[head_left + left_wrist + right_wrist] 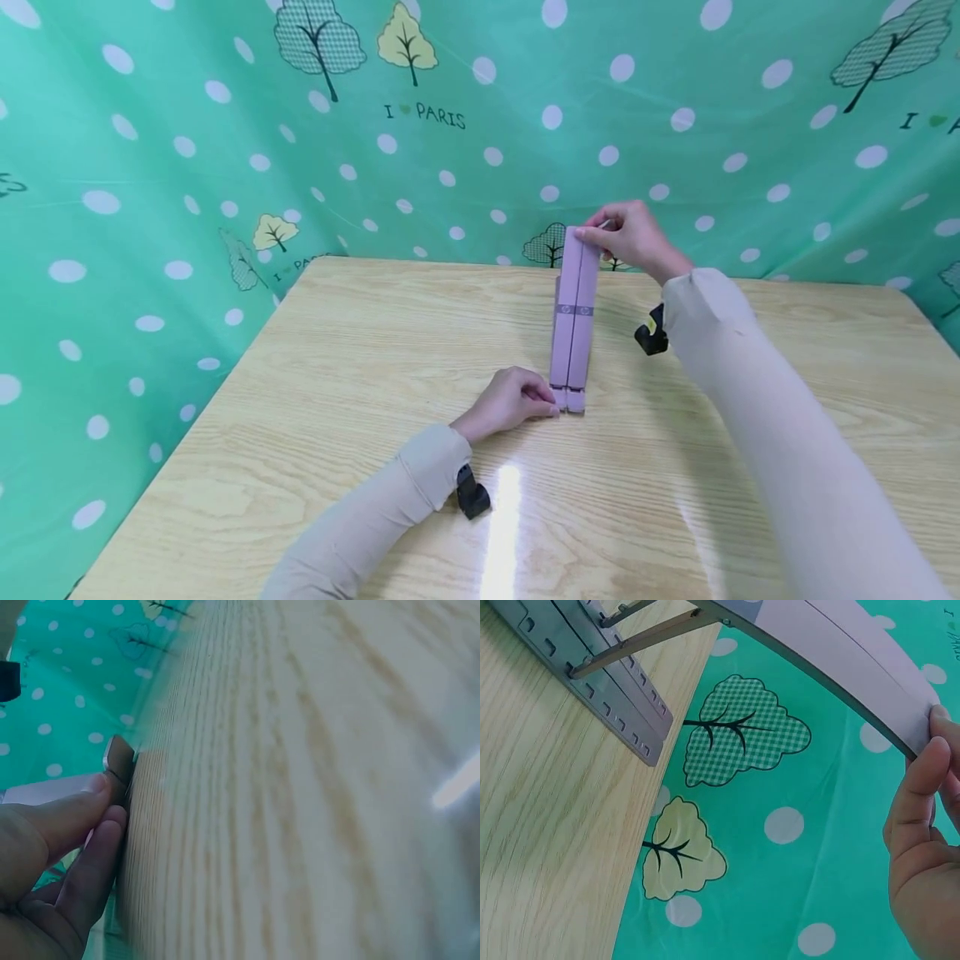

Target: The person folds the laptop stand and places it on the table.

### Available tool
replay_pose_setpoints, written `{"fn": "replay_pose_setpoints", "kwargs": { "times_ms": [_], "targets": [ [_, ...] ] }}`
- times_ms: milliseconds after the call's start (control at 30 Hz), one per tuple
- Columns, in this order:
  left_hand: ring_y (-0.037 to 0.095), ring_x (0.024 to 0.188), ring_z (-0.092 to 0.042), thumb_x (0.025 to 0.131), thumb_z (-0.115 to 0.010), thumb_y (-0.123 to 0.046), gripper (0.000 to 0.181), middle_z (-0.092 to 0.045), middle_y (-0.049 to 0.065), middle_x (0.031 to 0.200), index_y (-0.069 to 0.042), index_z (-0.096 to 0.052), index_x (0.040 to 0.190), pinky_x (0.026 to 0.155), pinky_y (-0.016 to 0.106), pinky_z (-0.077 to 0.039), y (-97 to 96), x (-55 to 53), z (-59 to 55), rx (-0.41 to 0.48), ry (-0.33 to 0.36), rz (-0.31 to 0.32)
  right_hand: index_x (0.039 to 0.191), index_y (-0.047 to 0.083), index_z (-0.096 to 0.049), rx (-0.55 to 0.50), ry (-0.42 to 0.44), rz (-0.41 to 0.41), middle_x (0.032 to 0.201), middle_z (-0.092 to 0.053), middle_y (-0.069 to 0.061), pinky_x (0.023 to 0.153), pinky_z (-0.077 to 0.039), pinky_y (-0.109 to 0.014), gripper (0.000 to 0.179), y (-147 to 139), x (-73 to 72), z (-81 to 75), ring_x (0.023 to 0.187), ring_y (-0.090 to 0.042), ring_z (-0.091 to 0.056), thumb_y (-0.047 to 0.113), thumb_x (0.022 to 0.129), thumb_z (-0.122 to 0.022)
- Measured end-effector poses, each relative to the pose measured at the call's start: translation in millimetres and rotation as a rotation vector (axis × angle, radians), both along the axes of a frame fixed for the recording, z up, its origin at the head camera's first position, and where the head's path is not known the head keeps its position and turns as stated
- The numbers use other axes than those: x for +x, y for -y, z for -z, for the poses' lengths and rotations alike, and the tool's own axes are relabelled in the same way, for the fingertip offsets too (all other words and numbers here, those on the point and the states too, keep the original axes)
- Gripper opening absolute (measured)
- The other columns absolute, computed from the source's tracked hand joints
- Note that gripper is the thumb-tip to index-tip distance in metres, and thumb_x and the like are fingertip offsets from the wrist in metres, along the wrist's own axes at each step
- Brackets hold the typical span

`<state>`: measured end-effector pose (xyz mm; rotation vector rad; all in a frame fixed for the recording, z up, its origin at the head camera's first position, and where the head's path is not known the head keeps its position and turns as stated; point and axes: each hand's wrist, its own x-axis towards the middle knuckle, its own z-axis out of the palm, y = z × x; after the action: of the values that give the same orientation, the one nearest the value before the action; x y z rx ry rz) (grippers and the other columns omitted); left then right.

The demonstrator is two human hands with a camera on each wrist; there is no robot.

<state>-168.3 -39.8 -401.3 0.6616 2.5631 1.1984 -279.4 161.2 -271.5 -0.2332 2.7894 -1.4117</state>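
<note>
A lilac folding laptop stand point(564, 342) stands on the table with its two long panels side by side and tilted up toward the back. My right hand point(636, 237) pinches the raised far end between thumb and fingers. Down at the near end, my left hand point(510, 402) pinches the small front lip of the stand, close to the tabletop; the left wrist view shows thumb and finger on either side of that lip point(118, 759). In the right wrist view, metal struts point(645, 646) join the upper panels to a slotted base point(592, 688).
The wooden table point(360, 333) spreads out on both sides of the stand. Behind it and along the left hangs a green dotted curtain point(450, 200) with printed trees. A black wrist mount sits under each cuff, and light glares off the table near the front.
</note>
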Motion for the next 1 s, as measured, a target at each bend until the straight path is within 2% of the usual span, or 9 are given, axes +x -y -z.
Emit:
{"fn": "replay_pose_setpoints", "kwargs": {
  "times_ms": [133,267,433,633,733,1000],
  "targets": [
    [0.003,0.057,-0.054,0.072,-0.073,-0.014,0.009,-0.064,-0.003,0.071,-0.008,-0.068,0.077,0.055,0.016,-0.048,1.8,-1.3,2.0,0.03,0.009,-0.006,0.096,0.003,-0.062,0.006,-0.002,0.014,0.084,-0.057,-0.008,0.053,-0.047,-0.023,0.032,-4,2.5,-1.5,0.062,-0.015,-0.052,0.032,0.082,-0.062],
    [0.005,0.055,-0.056,0.073,-0.071,-0.011,0.008,-0.064,-0.001,0.07,-0.006,-0.068,0.078,0.053,0.018,-0.05,2.8,-2.3,3.3,0.078,0.064,-0.009,0.096,0.002,-0.062,-0.011,0.011,0.035,0.087,-0.057,-0.009,0.054,-0.048,-0.022,0.034,-8,5.2,-2.2,0.066,-0.018,-0.054,0.033,0.082,-0.062],
    [0.007,0.055,-0.058,0.074,-0.071,-0.009,0.007,-0.065,0.001,0.07,-0.004,-0.068,0.078,0.052,0.02,-0.051,2.5,-3.0,3.1,0.117,0.105,-0.024,0.098,0.0,-0.06,0.0,0.006,0.071,0.082,-0.056,-0.009,0.055,-0.05,-0.022,0.034,-17,11.2,-1.4,0.062,-0.014,-0.054,0.031,0.083,-0.06],
    [0.007,0.055,-0.058,0.074,-0.071,-0.009,0.008,-0.066,0.003,0.072,-0.003,-0.069,0.079,0.052,0.019,-0.05,1.9,-6.1,3.5,0.118,0.077,-0.023,0.097,0.001,-0.061,0.031,-0.012,0.134,0.072,-0.057,-0.006,0.053,-0.049,-0.022,0.036,-27,20.4,-0.7,0.058,-0.011,-0.053,0.034,0.083,-0.059],
    [0.008,0.056,-0.058,0.074,-0.07,-0.009,0.009,-0.066,0.004,0.073,-0.003,-0.069,0.08,0.052,0.019,-0.05,1.7,-8.2,2.9,0.112,0.067,-0.018,0.097,0.001,-0.06,0.047,-0.02,0.159,0.072,-0.056,-0.006,0.053,-0.049,-0.023,0.038,-31,24.9,-0.9,0.058,-0.011,-0.053,0.036,0.083,-0.058],
    [0.007,0.058,-0.058,0.074,-0.071,-0.01,0.009,-0.067,0.002,0.073,-0.005,-0.07,0.082,0.054,0.018,-0.05,1.4,-13.6,2.6,0.088,0.088,-0.017,0.097,-0.001,-0.058,0.038,-0.025,0.2,0.068,-0.056,-0.005,0.051,-0.049,-0.02,0.037,-40,36.6,0.4,0.055,-0.01,-0.054,0.034,0.084,-0.058]
  ]
}}
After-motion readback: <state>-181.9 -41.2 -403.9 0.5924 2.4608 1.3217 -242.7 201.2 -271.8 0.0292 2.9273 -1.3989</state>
